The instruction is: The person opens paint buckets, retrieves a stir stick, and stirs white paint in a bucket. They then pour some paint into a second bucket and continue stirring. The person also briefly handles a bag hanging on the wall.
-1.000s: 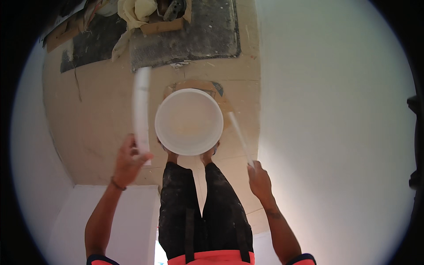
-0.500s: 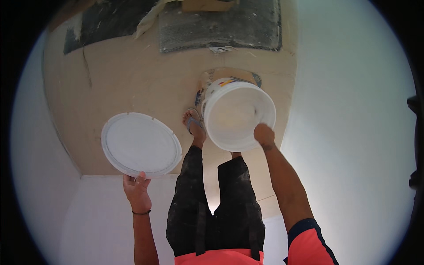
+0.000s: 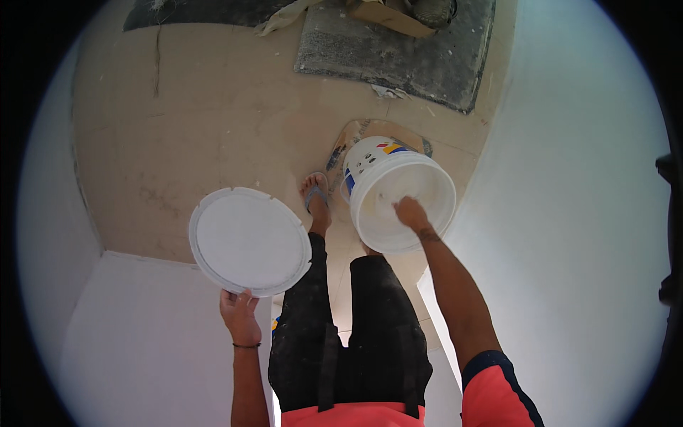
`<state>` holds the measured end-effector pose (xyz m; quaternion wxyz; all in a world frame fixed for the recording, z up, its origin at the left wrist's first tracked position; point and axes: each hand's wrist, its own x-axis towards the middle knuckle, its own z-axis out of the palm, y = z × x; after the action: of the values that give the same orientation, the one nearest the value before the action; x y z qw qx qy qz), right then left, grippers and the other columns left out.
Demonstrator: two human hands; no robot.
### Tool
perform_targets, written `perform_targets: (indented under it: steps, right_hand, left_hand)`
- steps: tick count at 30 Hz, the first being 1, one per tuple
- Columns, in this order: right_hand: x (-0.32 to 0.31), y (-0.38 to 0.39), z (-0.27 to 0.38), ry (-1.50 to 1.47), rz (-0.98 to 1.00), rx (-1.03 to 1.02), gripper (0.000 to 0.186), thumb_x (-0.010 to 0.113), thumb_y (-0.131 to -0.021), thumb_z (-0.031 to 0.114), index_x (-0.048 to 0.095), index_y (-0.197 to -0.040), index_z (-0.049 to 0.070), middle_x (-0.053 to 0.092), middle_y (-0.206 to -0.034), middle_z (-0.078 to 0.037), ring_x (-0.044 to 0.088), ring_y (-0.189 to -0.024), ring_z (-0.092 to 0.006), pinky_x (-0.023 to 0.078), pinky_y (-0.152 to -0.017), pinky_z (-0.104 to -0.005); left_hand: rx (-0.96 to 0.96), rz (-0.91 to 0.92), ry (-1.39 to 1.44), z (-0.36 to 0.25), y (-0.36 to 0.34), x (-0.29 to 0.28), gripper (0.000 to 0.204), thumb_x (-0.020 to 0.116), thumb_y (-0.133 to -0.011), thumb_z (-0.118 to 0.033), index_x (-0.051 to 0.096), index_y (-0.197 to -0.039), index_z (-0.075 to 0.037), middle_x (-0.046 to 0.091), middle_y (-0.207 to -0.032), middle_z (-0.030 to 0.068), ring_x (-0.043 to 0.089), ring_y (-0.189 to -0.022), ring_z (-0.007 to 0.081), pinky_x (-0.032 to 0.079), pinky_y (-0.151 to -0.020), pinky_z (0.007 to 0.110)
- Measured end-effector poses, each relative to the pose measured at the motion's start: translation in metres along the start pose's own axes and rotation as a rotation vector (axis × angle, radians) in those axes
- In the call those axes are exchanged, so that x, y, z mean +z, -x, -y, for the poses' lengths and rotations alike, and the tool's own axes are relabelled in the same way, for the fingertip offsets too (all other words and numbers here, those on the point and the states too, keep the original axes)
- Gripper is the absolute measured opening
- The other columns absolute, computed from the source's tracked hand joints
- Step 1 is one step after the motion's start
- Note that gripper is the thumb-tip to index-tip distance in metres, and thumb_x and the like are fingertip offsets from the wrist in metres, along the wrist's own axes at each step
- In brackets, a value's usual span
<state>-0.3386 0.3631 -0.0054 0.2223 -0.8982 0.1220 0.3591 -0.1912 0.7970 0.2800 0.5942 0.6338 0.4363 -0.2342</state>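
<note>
A round white bucket lid (image 3: 249, 242) is in my left hand (image 3: 240, 317), gripped at its near edge with the thumb on top. Its flat face is turned up toward me, and small notches break its rim. To the right a white plastic bucket (image 3: 370, 158) with coloured print leans toward me, its mouth facing me. My right hand (image 3: 410, 213) is at the bucket's mouth, fingers curled closed. Whatever those fingers hold, if anything, is too small or hidden to make out. Pale residue coats the bucket's inside.
Beneath the bucket lies a piece of brown cardboard (image 3: 348, 135). My sandalled foot (image 3: 315, 192) stands just left of it. Farther off are a dusty dark mat (image 3: 391, 60) and an open cardboard box (image 3: 391, 16). White walls (image 3: 562, 213) rise on both sides of the tiled floor.
My right hand has moved from the bucket's near right rim leftward over its mouth. The lid, with my left hand, has shifted right and slightly toward me. The whole view has turned a little.
</note>
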Motion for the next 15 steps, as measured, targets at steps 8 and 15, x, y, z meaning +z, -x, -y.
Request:
perform_targets:
  steps: [8,15]
  right_hand:
    - [-0.030,0.011,0.044,-0.053,0.313,0.358,0.037,0.053,-0.095,0.032,0.069,-0.093,-0.001,0.068,-0.098,-0.025,0.067,-0.091,-0.0440,0.052,-0.086,-0.0526]
    - [-0.080,0.010,0.028,-0.323,-0.097,0.625,0.041,0.057,-0.094,0.037,0.066,-0.089,-0.004,0.067,-0.093,-0.029,0.067,-0.089,-0.0460,0.054,-0.080,-0.0522]
  left_hand:
    - [-0.182,0.017,0.282,0.023,0.025,0.000,0.050,0.059,-0.089,-0.017,0.046,-0.135,-0.002,0.056,-0.132,0.0112,0.056,-0.121,0.0263,0.047,-0.103,0.044]
    - [-0.204,-0.101,0.307,0.024,0.042,0.019,0.041,0.058,-0.089,-0.021,0.053,-0.126,-0.002,0.057,-0.129,0.0098,0.054,-0.119,0.0266,0.045,-0.103,0.044]
